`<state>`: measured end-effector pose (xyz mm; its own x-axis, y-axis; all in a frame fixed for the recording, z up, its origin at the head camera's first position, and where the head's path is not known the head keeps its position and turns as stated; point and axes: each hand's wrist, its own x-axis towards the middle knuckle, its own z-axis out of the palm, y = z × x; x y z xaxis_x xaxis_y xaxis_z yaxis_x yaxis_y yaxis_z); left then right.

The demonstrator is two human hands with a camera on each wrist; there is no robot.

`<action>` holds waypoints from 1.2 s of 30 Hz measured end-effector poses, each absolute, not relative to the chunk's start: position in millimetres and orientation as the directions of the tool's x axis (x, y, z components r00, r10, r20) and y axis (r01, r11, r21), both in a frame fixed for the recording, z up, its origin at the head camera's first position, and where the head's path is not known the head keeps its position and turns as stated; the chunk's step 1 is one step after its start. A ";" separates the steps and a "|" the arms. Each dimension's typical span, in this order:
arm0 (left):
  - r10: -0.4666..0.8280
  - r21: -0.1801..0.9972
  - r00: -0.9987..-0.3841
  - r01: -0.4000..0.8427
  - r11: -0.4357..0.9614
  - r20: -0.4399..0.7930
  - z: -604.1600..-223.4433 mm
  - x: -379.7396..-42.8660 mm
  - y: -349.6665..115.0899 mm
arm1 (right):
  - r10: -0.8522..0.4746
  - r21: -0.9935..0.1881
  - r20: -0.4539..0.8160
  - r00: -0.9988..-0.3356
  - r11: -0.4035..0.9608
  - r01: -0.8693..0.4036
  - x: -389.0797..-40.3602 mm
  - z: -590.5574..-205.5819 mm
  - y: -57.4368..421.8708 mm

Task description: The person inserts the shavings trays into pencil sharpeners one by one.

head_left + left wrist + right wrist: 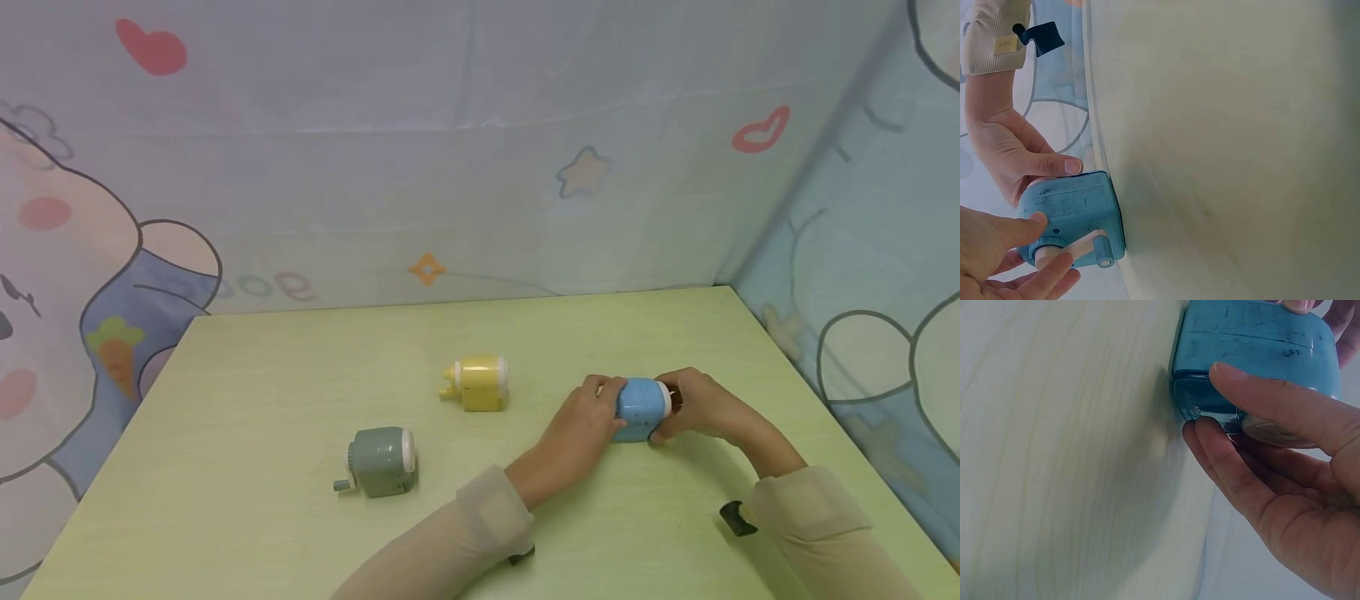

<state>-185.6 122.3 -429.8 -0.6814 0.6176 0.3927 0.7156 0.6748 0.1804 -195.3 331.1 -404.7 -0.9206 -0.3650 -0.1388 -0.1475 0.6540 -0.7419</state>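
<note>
A blue hand-crank pencil sharpener (641, 408) is on the right part of the table, between both hands. My left hand (573, 437) grips its crank side. In the left wrist view, the thumb lies on the blue body (1079, 203) and fingers are around the hub of the crank (1088, 245). From the opposite end, my right hand (705, 404) holds the white-rimmed side. In the right wrist view its thumb presses the body, while fingertips touch the lower edge by a dark translucent drawer (1207, 400). The palm side of the left hand is mostly hidden.
A yellow pencil sharpener (482, 385) stands left of the hands. Nearer and further left is a grey-green pencil sharpener (382, 462), crank facing left. The pale table (247, 400) meets a printed cloth backdrop (480, 167) at the back and right.
</note>
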 end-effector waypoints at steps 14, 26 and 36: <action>0.617 0.175 -0.681 0.715 0.677 0.394 -430.8 -185.5 122.7 | -0.332 -0.711 -0.148 -0.932 0.690 -0.133 -196.1 -405.0 328.9; 0.620 0.159 -0.666 0.724 0.671 0.415 -429.6 -185.1 122.1 | -0.331 -0.713 -0.144 -0.932 0.688 -0.134 -197.0 -405.8 328.5; 0.620 0.155 -0.669 0.721 0.675 0.409 -430.1 -185.3 121.6 | -0.352 -0.731 -0.149 -0.924 0.668 -0.137 -197.3 -407.4 329.5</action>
